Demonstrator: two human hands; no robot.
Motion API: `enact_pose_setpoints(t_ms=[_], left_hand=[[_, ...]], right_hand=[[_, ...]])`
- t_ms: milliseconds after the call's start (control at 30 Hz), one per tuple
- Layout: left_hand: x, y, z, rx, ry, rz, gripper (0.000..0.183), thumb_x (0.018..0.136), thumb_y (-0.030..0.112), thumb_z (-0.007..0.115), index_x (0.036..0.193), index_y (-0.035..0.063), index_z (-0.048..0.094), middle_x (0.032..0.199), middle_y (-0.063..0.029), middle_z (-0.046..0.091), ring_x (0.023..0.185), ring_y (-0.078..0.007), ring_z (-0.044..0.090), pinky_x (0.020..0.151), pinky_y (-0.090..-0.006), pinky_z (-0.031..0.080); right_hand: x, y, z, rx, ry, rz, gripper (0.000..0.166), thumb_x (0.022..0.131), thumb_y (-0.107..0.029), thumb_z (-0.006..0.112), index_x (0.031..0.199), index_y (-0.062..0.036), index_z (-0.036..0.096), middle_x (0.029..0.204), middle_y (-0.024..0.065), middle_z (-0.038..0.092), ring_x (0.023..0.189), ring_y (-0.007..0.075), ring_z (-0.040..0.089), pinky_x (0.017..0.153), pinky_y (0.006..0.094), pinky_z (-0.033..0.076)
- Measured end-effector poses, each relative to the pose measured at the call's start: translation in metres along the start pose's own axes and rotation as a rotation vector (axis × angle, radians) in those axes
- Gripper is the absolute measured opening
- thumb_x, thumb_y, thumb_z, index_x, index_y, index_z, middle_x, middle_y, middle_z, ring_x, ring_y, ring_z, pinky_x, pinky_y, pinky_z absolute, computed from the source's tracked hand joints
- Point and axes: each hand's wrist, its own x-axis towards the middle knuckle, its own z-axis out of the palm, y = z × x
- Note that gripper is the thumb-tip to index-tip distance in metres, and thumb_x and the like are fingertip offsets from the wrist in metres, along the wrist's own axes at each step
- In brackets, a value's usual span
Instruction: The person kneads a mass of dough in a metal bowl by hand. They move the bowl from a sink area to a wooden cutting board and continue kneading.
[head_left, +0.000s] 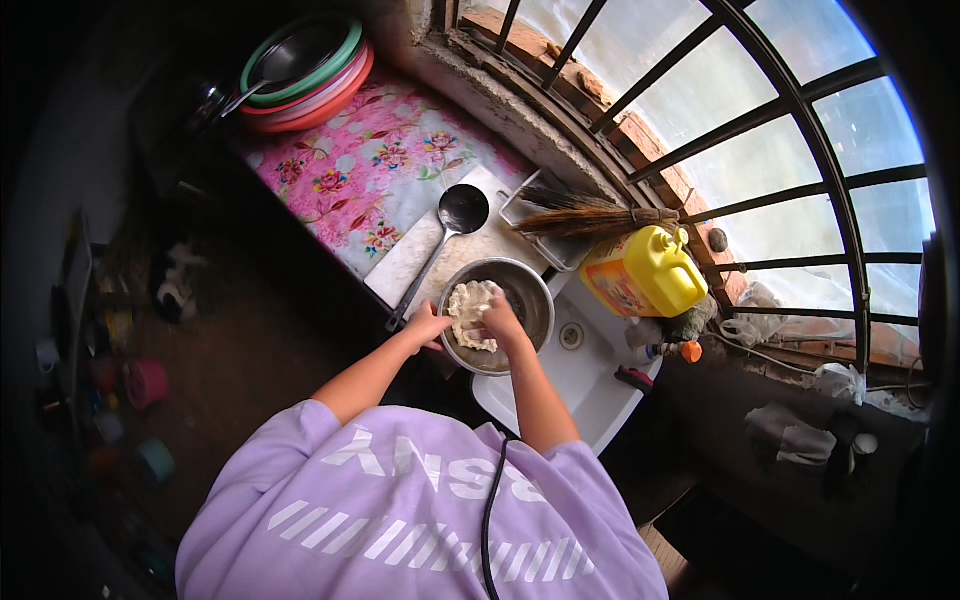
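A metal bowl (535, 304) stands before me where the pale board meets the white sink. Inside it, toward the left, lies a lump of pale, ragged dough (465, 309). My left hand (427, 327) grips the bowl's left rim, the thumb at the edge and the other fingers lower on the outer wall. Reaching into the bowl, my right hand (501, 316) has its fingers on the right part of the dough; the fingertips are partly hidden, and I cannot tell whether they close around it. A dark ladle (463, 210) rests on the board (399, 264), its handle end close to my left hand.
Right of the bowl is the sink (585, 394) with its drain. A yellow jug (646, 270), a straw brush (585, 219) and a metal tray (566, 255) crowd the window side. Stacked basins (322, 112) stand on the flowered tablecloth (341, 180). Window bars (814, 142) rise at right.
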Motion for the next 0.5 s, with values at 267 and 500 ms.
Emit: enact_pose_setpoints(t_ms=[267,500], left_hand=[[0.013,-0.027,0.013,-0.231,-0.301,-0.136,0.031,0.082,0.009,0.051,0.111,0.0005,0.055,0.101,-0.0119,0.061,0.083,-0.0231,0.062,0.065,-0.0366,0.056],[-0.054,-0.048,-0.009,-0.406,-0.176,-0.012,0.029,0.079,0.005,0.050,0.106,-0.0035,0.055,0.089,-0.0144,0.063,0.070,-0.0241,0.065,0.054,-0.0343,0.056]], right_hand=[[-0.074,-0.018,-0.019,-0.033,0.299,-0.266,0.051,0.088,-0.005,0.039,0.136,-0.0114,0.026,0.108,0.0089,0.058,0.059,0.0125,0.056,0.044,0.0249,0.049],[-0.084,-0.027,0.042,0.293,-0.175,-0.233,0.057,0.073,0.014,0.031,0.126,-0.0055,0.042,0.115,0.0116,0.058,0.101,0.0226,0.060,0.079,0.0337,0.053]])
